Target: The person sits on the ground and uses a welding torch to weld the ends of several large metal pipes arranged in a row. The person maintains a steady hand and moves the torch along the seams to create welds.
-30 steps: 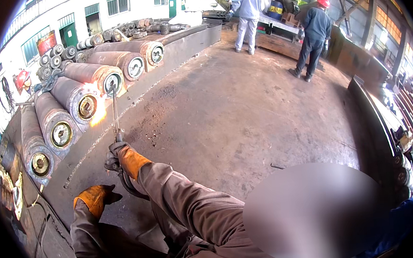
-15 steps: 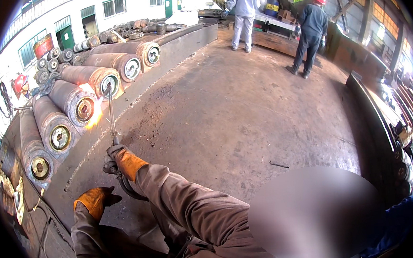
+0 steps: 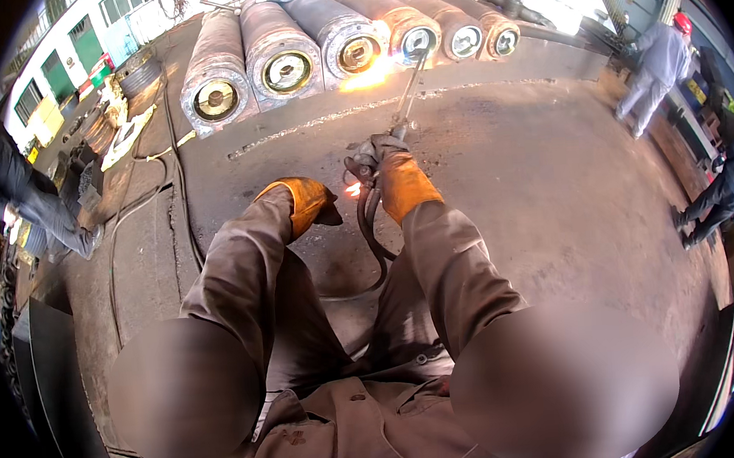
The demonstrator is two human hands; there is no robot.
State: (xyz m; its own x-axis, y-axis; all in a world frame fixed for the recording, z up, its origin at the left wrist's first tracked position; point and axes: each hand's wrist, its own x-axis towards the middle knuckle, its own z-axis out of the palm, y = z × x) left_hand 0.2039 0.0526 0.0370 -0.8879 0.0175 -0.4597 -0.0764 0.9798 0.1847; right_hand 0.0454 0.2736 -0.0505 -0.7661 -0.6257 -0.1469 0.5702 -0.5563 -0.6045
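My right hand (image 3: 389, 161), in an orange and dark work glove, is closed around the handle of a cutting torch (image 3: 410, 96). Two dark hoses (image 3: 369, 229) hang from the handle. Its long tubes point away from me, and the tip is in front of a rusty steel roller (image 3: 442, 47). Bright flame and sparks (image 3: 365, 77) glow at the lower end of the neighbouring roller (image 3: 361, 53). To the left of the torch, my left hand (image 3: 306, 206), gloved alike, holds nothing, its fingers loosely stretched toward the right.
Several rollers lie side by side, among them one at the left end (image 3: 216, 101). Hoses and cables (image 3: 180, 170) run over the floor at left. A person in dark trousers (image 3: 41, 196) is at far left; two others (image 3: 660, 59) stand at right.
My view has swung left, so the rollers now lie straight ahead and the two workers sit at the right rim. The torch stays in my right hand, its flame still burning at the rollers.
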